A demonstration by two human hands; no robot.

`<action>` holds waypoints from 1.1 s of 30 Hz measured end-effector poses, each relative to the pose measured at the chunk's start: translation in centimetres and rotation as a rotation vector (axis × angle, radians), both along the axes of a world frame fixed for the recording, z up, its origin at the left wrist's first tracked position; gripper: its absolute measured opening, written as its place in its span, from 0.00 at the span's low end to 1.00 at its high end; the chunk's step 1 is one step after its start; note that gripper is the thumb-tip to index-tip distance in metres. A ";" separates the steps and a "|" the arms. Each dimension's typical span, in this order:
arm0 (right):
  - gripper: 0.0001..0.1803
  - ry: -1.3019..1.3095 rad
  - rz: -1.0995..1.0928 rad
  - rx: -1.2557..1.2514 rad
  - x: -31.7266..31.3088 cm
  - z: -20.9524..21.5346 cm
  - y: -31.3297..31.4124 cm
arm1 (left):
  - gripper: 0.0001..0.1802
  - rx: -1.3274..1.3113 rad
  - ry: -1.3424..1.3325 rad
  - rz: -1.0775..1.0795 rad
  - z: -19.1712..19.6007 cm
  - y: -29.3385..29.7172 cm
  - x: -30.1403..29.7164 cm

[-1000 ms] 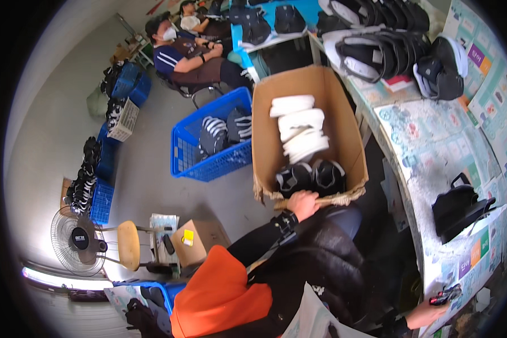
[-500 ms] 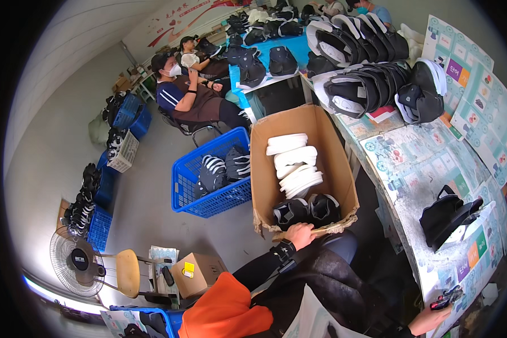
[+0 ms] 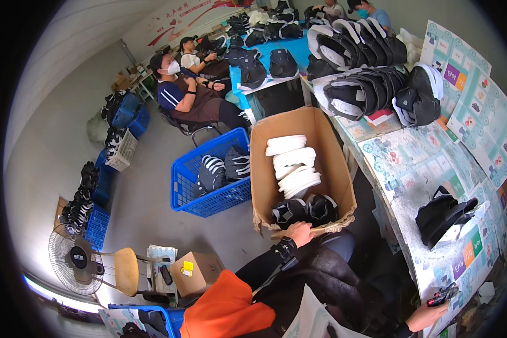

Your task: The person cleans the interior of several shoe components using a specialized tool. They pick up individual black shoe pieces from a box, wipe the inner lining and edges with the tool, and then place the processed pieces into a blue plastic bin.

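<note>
My left hand (image 3: 299, 232) is closed over the torn front rim of a tall cardboard box (image 3: 333, 141). Inside the box, several white shoe soles (image 3: 299, 179) lie in a column, and a pair of black shoes (image 3: 305, 209) sits at the near end, just beyond my fingers. Down at the right, my right hand (image 3: 427, 316) is by the worktable's near edge, its fingers curled at a small black-and-red object (image 3: 444, 294) whose kind I cannot make out. Farther up the table, a black shoe upper (image 3: 444, 217) rests beside something white.
The worktable (image 3: 397, 160) is covered with printed sheets; black-and-white shoes (image 3: 360, 93) are lined up at its far end. Left of the box stands a blue basket (image 3: 211, 205) with laced shoes. A fan (image 3: 79, 258), a chair (image 3: 127, 273) and a small carton (image 3: 196, 271) stand lower left. Co-workers (image 3: 180, 93) sit beyond.
The view has shifted slightly. My two hands keep their places at the box rim and the table edge. The seated co-workers' hands have moved a little.
</note>
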State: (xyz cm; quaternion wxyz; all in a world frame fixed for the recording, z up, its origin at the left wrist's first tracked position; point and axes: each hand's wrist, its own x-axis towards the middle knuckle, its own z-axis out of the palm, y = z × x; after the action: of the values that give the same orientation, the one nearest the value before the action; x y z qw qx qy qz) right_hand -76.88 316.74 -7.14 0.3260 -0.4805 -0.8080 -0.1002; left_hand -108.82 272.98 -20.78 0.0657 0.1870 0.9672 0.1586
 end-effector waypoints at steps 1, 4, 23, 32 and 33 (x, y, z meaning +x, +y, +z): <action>0.36 0.006 -0.005 -0.011 0.3 -0.2 0.3 | 0.16 0.002 -0.002 0.000 0.0 0.1 -0.1; 0.35 0.019 -0.013 -0.043 0.2 -0.1 0.4 | 0.16 0.000 -0.002 0.001 -0.4 0.2 -0.3; 0.29 0.073 -0.080 -0.248 -0.7 2.1 -0.7 | 0.16 0.002 0.004 -0.003 -1.4 -0.8 -0.3; 0.24 0.096 -0.041 -0.225 0.0 2.0 -0.7 | 0.09 0.589 1.025 -0.154 31.0 2.9 -0.3; 0.24 0.099 -0.040 -0.228 0.1 2.4 -0.9 | 0.09 0.536 1.236 -0.137 33.4 2.2 0.7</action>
State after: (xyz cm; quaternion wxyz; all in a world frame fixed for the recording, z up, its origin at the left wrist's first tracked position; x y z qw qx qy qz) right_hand -76.80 315.86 -4.73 0.3069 -0.5347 -0.7873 0.0097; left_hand -108.08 275.20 12.66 -0.5384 0.3142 0.7401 0.2522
